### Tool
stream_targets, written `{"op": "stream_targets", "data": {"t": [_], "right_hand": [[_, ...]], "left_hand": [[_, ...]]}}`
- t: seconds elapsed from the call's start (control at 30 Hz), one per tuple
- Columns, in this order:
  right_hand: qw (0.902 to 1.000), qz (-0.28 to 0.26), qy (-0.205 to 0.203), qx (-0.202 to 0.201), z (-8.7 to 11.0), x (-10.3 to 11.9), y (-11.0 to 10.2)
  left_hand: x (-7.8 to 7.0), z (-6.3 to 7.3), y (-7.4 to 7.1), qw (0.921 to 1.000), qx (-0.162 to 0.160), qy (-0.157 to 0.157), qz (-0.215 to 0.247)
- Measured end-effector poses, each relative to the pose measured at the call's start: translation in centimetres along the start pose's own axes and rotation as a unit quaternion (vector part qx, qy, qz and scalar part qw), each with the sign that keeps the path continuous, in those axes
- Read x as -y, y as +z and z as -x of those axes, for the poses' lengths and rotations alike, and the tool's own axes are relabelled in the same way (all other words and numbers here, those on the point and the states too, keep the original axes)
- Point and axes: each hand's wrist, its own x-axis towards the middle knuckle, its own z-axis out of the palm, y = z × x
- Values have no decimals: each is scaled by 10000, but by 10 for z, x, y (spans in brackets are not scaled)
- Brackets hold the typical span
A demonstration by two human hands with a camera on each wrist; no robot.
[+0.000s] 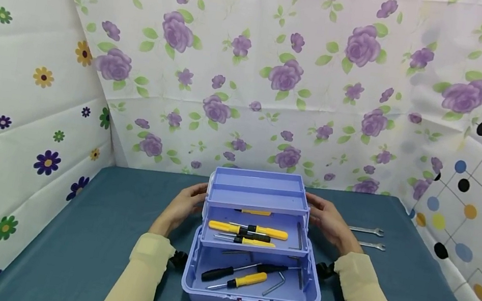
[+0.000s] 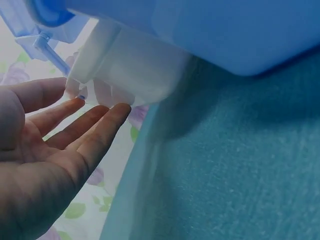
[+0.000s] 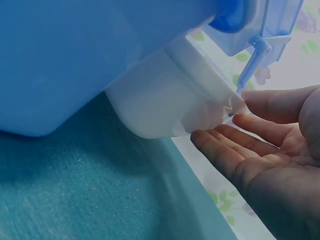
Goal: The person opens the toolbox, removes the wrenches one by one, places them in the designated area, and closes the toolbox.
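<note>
An open toolbox stands on a teal cloth, two trays raised above its base. Left hand and right hand, one at each rear side of the toolbox: fingers extended, touching its whitish lid, not clamped. Within the toolbox: four yellow handles in the lower tray; one yellow-handled screwdriver and two black-handled screwdrivers in the base. Right of it: two wrenches.

We see an open toolbox of screwdrivers, the left hand at its ten o'clock, the right hand at two.
</note>
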Motion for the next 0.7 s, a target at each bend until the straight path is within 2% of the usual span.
{"op": "stream_targets", "data": {"t": [0.33,0.7], "right_hand": [[9996,-16,-219,-158,1,5,-2],[9986,-201,-426,-242,4,16,-1]], "left_hand": [[-9,2,0,9996,-227,98,115],[-15,3,-3,9991,-253,310,133]]}}
